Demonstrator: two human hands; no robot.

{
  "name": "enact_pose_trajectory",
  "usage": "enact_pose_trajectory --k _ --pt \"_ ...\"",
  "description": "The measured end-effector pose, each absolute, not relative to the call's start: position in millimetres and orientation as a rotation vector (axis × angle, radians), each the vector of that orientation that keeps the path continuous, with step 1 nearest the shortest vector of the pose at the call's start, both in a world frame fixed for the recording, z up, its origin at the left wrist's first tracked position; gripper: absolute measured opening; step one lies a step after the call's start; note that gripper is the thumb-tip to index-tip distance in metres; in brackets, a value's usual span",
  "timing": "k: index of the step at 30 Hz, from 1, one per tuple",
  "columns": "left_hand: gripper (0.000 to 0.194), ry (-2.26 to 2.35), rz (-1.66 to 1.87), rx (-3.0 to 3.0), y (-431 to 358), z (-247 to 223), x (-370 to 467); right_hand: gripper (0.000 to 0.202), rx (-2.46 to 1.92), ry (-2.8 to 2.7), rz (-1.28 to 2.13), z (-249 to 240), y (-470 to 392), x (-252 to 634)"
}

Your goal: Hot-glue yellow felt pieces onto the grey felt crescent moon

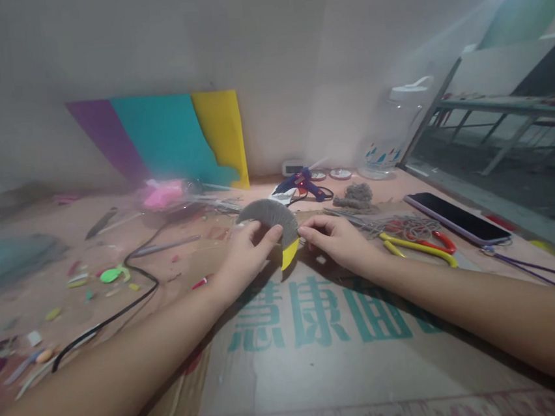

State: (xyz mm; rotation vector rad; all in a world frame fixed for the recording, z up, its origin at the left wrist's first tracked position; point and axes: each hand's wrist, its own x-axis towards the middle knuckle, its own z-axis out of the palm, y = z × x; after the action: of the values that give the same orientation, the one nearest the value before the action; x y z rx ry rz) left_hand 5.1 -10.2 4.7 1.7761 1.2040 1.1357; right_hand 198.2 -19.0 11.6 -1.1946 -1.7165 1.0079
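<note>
A curved grey crescent-shaped piece (271,214) with a yellow tip is held up over a printed cardboard sheet (294,376). My left hand (249,246) pinches it between thumb and fingers on its inner side. At its right edge, close to the yellow part, my right hand (332,235) has thumb and forefinger pressed together; what lies between them is too small to make out. Beyond the piece lies a blue glue gun (300,183) with a small red light.
Yellow-handled pliers (421,250) and tangled wire lie right of my right hand, near a phone (458,217). A clear bottle (386,135) and coloured sheets (163,137) stand at the back. A black cable (138,293) and coloured scraps lie left.
</note>
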Motion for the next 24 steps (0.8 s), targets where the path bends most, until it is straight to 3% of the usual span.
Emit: enact_pose_trajectory --k 11,19,24 --pt "0.041 1.245 1.056 1.735 -4.5 0.9 1.9 0.032 -1.166 -1.694 1.088 8.5 -18.6 196.9" --pt "0.028 1.123 1.132 1.588 -6.2 1.8 1.6 0.037 -1.195 -1.545 1.034 9.9 -12.4 201.0" --pt "0.03 1.252 1.099 1.576 -7.0 2.3 0.8 0.036 -1.203 -1.513 1.033 8.4 -10.0 202.5"
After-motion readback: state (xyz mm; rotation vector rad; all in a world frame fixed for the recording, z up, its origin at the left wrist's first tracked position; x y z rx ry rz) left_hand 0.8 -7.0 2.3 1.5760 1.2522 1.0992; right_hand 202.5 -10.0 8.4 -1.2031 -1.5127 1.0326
